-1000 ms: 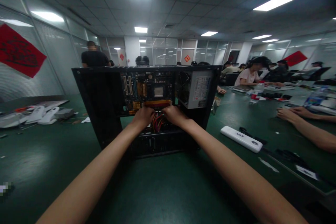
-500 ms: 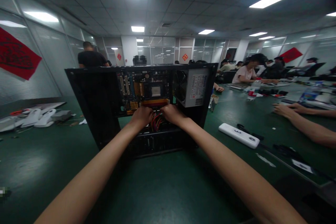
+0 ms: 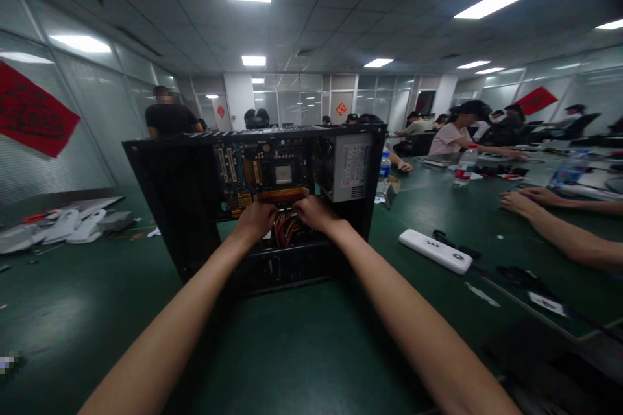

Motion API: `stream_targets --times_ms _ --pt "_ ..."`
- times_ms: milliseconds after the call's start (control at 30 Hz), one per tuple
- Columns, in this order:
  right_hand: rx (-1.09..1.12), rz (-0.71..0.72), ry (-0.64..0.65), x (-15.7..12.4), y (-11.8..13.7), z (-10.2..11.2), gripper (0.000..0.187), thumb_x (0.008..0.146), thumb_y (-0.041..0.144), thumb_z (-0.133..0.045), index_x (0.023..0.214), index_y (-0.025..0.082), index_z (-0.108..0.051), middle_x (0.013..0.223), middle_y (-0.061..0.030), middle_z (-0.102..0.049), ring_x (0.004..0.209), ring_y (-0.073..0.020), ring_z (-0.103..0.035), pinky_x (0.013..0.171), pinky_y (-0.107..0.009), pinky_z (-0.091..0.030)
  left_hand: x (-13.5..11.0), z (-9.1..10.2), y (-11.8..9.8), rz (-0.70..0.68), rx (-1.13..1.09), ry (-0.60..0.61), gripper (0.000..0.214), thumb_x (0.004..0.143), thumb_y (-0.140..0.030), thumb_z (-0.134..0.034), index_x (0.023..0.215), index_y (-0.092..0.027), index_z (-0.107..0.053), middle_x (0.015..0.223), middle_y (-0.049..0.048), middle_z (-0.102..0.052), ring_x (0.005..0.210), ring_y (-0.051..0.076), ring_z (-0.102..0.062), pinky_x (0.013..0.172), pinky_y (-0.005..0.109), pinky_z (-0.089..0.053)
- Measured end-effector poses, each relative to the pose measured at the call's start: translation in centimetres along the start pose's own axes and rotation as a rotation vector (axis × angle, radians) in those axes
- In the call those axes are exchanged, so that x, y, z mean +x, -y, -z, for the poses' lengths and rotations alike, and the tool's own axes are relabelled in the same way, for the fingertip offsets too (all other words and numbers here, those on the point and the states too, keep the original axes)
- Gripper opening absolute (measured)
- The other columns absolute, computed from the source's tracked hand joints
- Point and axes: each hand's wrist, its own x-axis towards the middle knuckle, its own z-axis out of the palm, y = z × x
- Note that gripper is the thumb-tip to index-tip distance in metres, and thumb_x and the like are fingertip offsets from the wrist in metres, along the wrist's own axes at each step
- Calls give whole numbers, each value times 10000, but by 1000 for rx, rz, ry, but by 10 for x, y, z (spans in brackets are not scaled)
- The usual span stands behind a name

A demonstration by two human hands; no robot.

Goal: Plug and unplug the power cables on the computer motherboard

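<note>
An open black computer case [image 3: 170, 207] stands on the green table [image 3: 292, 350], showing a motherboard [image 3: 257, 172] and a grey power supply [image 3: 348, 165]. My left hand [image 3: 253, 220] and my right hand [image 3: 314, 213] reach inside, side by side, just below the orange-red slots [image 3: 283, 194] at the board's lower edge. Both hands have curled fingers closed near a bundle of red and yellow cables [image 3: 285, 230]. What the fingertips grip is hidden behind the knuckles.
A white rectangular device [image 3: 435, 251] marked 3 lies right of the case, with black cables [image 3: 520, 275] beyond. Another person's forearms [image 3: 559, 230] rest on the table at right. White parts [image 3: 63, 227] lie far left. A water bottle [image 3: 383, 172] and seated people are behind.
The view has shifted slightly, so the case sits a little lower and left. My hands stay at the same spot inside the case, with only small movement.
</note>
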Motion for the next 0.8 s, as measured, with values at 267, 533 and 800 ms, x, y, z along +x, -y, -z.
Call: stream_targets --times_ms 267,533,800 --pt "147 57 -35 -8 -12 6 286 927 118 -489 1070 140 -736 1082 -101 -728 1036 -197 -663 859 -246 -444 -25 13 -6 -12 -116 -174 407 977 -425 -425 937 -194 -758 878 92 -765 838 229 -706 706 283 -447" --pt "11 -45 80 -13 13 20 264 944 221 -518 1049 108 -732 1053 -167 -721 987 -251 -689 775 -281 -463 -83 7 -21 22 159 -146 572 1003 -476 -308 697 -203 -707 692 81 -722 629 239 -679 552 294 -387" --pt "248 265 -484 -72 75 107 287 973 331 -509 824 175 -699 786 -46 -710 725 -155 -667 649 -252 -432 -84 -20 -3 -385 401 -507 423 970 -280 -414 618 -182 -628 548 38 -653 488 186 -606 518 299 -373"
